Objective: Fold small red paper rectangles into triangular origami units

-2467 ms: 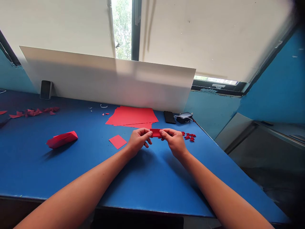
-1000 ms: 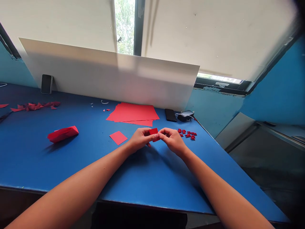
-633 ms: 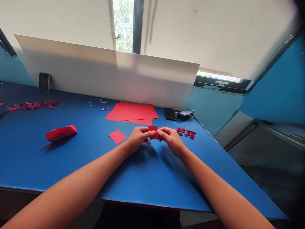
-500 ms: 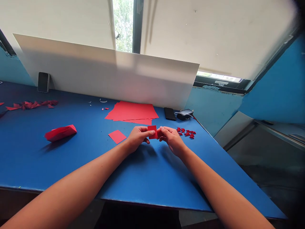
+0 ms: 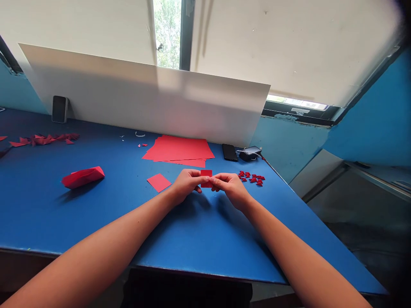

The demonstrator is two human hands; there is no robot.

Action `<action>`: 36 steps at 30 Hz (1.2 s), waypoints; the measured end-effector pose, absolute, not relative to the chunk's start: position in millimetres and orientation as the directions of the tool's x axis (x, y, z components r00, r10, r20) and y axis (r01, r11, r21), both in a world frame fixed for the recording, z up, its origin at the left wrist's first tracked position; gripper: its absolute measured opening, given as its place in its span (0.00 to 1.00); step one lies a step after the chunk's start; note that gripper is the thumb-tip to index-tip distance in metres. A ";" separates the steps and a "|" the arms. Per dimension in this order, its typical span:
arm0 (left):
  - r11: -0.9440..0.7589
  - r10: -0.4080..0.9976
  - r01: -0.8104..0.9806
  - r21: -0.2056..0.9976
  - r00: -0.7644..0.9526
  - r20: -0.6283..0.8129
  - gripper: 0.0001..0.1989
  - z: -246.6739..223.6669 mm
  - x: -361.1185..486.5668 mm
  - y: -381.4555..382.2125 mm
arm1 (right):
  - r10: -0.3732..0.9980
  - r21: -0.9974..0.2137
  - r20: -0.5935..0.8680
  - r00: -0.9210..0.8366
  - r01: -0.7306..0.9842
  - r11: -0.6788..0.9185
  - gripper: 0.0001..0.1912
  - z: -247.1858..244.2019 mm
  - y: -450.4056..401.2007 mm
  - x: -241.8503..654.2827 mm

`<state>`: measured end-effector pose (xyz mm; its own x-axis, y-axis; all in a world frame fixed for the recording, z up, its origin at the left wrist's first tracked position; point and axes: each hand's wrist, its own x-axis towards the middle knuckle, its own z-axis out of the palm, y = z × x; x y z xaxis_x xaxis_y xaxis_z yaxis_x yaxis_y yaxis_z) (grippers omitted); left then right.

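A small piece of red paper (image 5: 206,173) is held above the table between my two hands. My left hand (image 5: 189,181) pinches its left side, thumb in front and fingers behind. From the other side, my right hand (image 5: 229,185) grips the paper's right edge between thumb and fingers. Left of my left hand, a flat red paper rectangle (image 5: 159,182) lies on the blue table (image 5: 199,244). Several small folded red paper pieces (image 5: 253,177) lie just beyond my right hand.
Behind my hands is a stack of red sheets (image 5: 180,149). A folded red paper (image 5: 83,177) stands at left, with red scraps (image 5: 45,139) farther back. Phones (image 5: 229,152) and a cabled device (image 5: 250,153) are at back right; another phone (image 5: 60,109) leans on the white board (image 5: 144,96).
My right hand has closed in on the red paper and now grips its right edge. The paper has turned slightly and sits straighter. My left hand keeps its hold.
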<state>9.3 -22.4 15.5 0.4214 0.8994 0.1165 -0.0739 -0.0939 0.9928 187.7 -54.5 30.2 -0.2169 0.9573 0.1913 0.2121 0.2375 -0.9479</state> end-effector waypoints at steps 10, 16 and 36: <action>-0.078 0.884 -0.090 0.993 0.455 0.110 0.13 14.6 9.8 -22.8 | 0.955 -0.940 0.222 -0.197 0.218 0.264 0.17 31.6 -53.0 185.4; -0.066 0.896 -0.101 0.993 0.433 0.103 0.14 14.4 9.6 -22.9 | 0.953 -0.930 0.251 -0.171 0.230 0.286 0.16 30.6 -52.9 183.4; -0.024 0.882 -0.130 0.991 0.464 0.083 0.12 14.9 8.9 -22.7 | 0.955 -0.951 0.250 -0.160 0.144 0.273 0.13 27.9 -52.4 180.7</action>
